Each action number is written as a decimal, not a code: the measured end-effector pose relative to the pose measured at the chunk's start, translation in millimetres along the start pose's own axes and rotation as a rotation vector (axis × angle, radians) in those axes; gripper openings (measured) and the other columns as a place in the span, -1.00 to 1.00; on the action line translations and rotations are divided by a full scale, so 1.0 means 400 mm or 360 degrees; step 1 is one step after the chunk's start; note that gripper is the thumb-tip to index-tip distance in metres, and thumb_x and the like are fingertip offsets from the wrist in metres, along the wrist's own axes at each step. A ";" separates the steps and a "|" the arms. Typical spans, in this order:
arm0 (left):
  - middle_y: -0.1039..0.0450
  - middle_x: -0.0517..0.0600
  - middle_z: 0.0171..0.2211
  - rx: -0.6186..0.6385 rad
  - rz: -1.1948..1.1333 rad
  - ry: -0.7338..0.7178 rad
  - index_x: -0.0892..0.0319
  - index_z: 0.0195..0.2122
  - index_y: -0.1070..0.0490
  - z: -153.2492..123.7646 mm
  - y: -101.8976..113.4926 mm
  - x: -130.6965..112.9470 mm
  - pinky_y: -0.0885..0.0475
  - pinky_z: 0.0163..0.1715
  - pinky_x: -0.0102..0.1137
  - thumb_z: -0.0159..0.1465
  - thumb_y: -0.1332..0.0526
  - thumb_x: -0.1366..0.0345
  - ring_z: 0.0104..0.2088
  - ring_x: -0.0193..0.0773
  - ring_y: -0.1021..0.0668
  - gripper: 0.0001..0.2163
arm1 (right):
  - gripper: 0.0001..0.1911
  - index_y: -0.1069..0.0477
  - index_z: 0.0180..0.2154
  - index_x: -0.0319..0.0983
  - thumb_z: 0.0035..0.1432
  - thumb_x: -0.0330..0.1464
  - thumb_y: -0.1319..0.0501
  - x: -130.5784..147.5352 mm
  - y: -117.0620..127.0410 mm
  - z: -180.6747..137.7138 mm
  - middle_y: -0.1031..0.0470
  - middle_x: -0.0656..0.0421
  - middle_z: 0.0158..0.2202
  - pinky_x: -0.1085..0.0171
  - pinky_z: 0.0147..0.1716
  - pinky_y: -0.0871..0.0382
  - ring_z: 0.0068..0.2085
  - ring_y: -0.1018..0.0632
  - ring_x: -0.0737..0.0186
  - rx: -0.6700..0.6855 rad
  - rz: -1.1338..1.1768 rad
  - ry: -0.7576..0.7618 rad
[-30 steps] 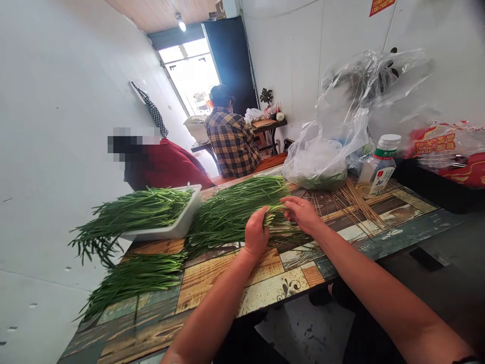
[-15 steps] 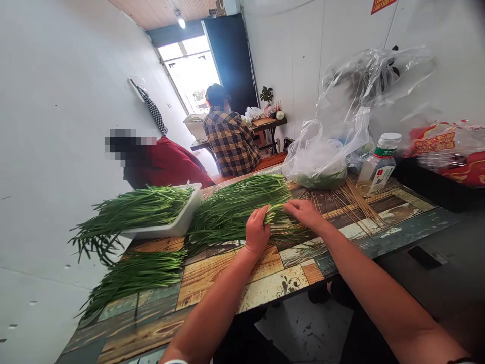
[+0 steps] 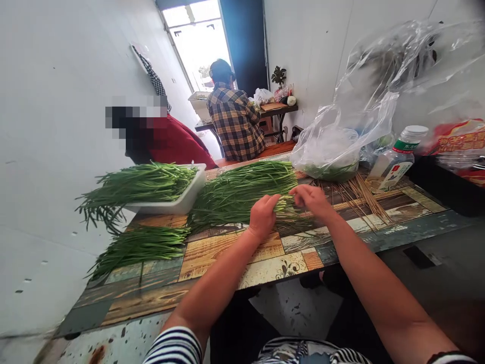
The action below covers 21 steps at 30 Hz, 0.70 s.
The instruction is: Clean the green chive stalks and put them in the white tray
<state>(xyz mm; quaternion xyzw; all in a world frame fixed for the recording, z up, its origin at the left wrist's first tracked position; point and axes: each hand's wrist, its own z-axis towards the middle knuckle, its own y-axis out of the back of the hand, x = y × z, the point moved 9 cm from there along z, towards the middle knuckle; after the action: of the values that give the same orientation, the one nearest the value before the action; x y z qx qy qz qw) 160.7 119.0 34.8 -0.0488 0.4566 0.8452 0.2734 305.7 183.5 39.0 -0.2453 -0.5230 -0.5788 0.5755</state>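
Observation:
My left hand [image 3: 263,216] is closed round a small bunch of garlic chives [image 3: 283,203], whose pale stem ends poke out on its right side. At those ends my right hand [image 3: 311,200] is closed in a pinch; what lies between its fingertips is too small to make out. Just beyond both hands spreads a wide pile of garlic chives [image 3: 242,187]. Thin wooden skewers [image 3: 366,199] lie loosely to the right of my right hand.
A white tray [image 3: 185,199] heaped with chives stands left, with another chive bundle [image 3: 147,247] before it. Right are a plastic bag [image 3: 329,151], a bottle [image 3: 396,162] and a black tray [image 3: 443,187]. Two people sit beyond the patterned table [image 3: 227,255].
The camera view has tilted downward, showing more of my striped clothing. Both hands stay close together at the stem ends, the right one shifted slightly with its fingers more curled.

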 end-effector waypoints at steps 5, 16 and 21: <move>-0.46 0.05 -0.19 -0.0024 -0.0033 0.0041 0.14 -0.06 -0.37 -0.002 0.004 0.013 -0.41 -0.12 -0.34 0.09 -0.05 0.57 -0.15 -0.17 -0.49 -0.60 | -0.59 -0.51 -0.38 -0.24 0.14 -0.04 -0.13 -0.021 0.033 0.009 -0.42 0.20 -0.56 0.32 -0.50 -0.23 -0.53 -0.37 0.31 -0.0165 -0.0279 -0.0054; -0.49 0.06 -0.18 -0.0183 -0.0171 0.0121 0.18 -0.11 -0.38 -0.005 0.006 0.040 -0.40 -0.11 -0.32 0.12 -0.13 0.53 -0.16 -0.15 -0.50 -0.69 | -0.93 -0.52 -0.46 -0.23 0.05 -0.41 -0.30 -0.020 -0.022 -0.003 -0.42 0.08 -0.37 0.24 -0.30 -0.22 -0.24 -0.39 0.13 -0.0028 -0.1382 0.0323; -0.45 0.06 -0.02 -0.0172 -0.0138 -0.0008 0.16 -0.02 -0.40 0.000 0.014 0.018 -0.27 0.05 -0.24 0.09 -0.11 0.58 0.02 -0.12 -0.40 -0.57 | -0.93 -0.49 -0.42 -0.21 0.11 -0.40 -0.26 0.054 -0.022 -0.042 -0.43 0.14 -0.39 0.23 -0.24 -0.25 -0.27 -0.40 0.18 -0.0072 -0.1104 0.0556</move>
<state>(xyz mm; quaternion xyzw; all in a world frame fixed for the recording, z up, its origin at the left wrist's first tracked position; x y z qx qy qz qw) 152.0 119.5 36.4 -0.0811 0.4071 0.8561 0.3079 298.4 157.9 49.9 0.0357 -0.4562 -0.7835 0.4204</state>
